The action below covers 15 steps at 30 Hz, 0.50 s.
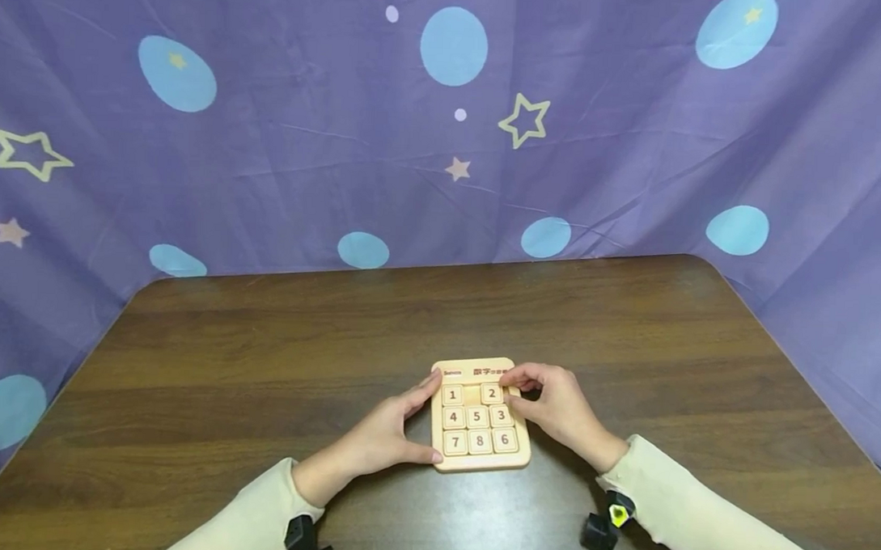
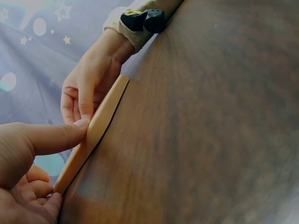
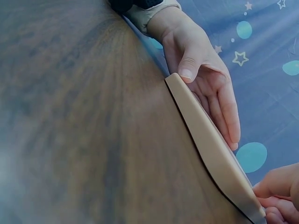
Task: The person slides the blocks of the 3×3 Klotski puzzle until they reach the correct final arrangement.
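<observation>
A cream sliding number puzzle (image 1: 481, 467) lies flat on the table. Its top row shows the 1 tile (image 1: 452, 394), a bare slot (image 1: 473, 395) and the 2 tile (image 1: 491, 393). Below come 4, 5, 3, then 7, 8, 6. My left hand (image 1: 384, 435) holds the board's left side, thumb at the lower corner and fingers by the upper one. From the right, my right hand (image 1: 560, 400) has its thumb and index finger pinched in at the 2 tile's right side. In the left wrist view the tiles are hidden behind the board's edge (image 2: 93, 135).
The brown wooden table (image 1: 300, 335) spreads around the puzzle on all sides. Behind its far edge hangs a purple curtain (image 1: 285, 140) with stars and blue spots. Black wrist cameras (image 1: 601, 533) sit at both sleeves.
</observation>
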Each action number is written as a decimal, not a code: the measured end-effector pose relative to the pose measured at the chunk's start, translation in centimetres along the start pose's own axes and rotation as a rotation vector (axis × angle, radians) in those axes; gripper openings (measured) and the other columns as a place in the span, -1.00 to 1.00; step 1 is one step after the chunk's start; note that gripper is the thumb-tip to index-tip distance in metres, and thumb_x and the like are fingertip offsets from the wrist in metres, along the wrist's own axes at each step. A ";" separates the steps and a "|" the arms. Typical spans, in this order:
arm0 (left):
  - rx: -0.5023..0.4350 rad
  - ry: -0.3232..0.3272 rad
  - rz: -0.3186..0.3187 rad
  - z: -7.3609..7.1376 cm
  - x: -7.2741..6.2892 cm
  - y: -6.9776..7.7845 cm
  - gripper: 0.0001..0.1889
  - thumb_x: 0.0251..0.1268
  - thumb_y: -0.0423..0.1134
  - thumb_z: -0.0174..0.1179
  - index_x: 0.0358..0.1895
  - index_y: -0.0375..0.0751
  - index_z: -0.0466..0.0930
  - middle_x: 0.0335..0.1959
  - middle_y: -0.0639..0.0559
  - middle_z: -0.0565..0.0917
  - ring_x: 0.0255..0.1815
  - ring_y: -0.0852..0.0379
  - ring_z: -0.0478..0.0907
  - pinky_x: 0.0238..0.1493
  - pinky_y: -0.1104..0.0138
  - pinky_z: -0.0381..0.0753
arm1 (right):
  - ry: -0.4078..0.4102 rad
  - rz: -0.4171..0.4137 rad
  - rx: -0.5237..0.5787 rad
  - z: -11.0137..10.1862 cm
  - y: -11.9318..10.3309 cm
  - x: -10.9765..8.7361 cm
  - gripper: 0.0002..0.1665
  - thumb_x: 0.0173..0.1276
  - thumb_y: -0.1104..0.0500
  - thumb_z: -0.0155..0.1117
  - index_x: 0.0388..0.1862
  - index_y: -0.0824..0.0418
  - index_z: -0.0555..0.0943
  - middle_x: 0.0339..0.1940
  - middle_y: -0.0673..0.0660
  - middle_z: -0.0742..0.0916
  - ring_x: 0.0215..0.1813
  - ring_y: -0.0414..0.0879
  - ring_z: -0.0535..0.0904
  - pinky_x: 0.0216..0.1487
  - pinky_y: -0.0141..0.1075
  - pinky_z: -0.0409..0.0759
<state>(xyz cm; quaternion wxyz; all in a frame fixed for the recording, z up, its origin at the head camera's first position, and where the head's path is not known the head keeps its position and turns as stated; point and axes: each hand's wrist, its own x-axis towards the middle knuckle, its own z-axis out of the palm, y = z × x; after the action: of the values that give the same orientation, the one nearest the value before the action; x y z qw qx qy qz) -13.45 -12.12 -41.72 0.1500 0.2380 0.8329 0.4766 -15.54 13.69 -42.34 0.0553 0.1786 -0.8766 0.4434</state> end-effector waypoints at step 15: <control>-0.026 -0.006 0.014 0.1 0.0 0.2 0.03 -0.17 -0.33 0.48 0.43 -0.39 0.04 0.48 -0.19 0.05 0.48 -0.04 -0.02 0.39 0.48 -0.08 | -0.018 -0.019 -0.007 0.2 -0.2 0.3 -0.80 0.03 0.32 0.40 -0.30 0.17 0.72 -0.37 -0.04 0.74 -0.34 -0.20 0.55 -0.25 -0.36 0.54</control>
<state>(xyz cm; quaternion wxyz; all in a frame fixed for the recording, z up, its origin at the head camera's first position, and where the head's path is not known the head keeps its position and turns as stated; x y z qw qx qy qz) -13.38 -11.96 -41.55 0.1520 0.2435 0.8246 0.4876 -15.67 13.33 -42.21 0.0522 0.1905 -0.8770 0.4381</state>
